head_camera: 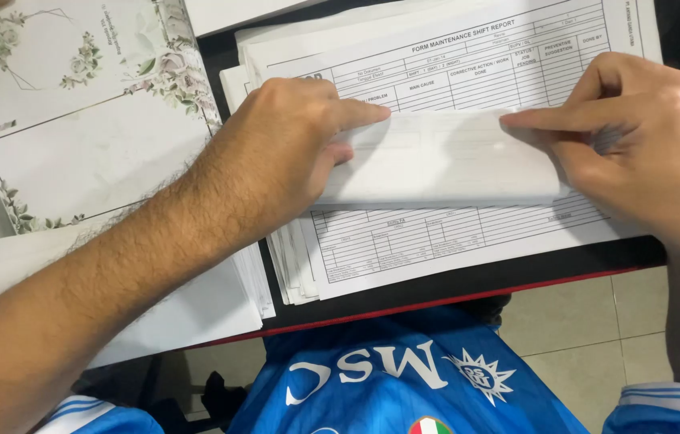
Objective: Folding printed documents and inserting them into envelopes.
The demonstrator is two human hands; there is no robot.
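White paper, folded into a flat horizontal strip — lying across the middle of the top printed form sheet on a thick stack of white forms. Left hand pinching the strip's left end, forefinger stretched along its upper edge. Right hand gripping the right end the same way. Left of the stack, touching it — floral-bordered white cards. Beneath the stack, a dark tabletop with red edge.

An office desk stacked with printed forms.
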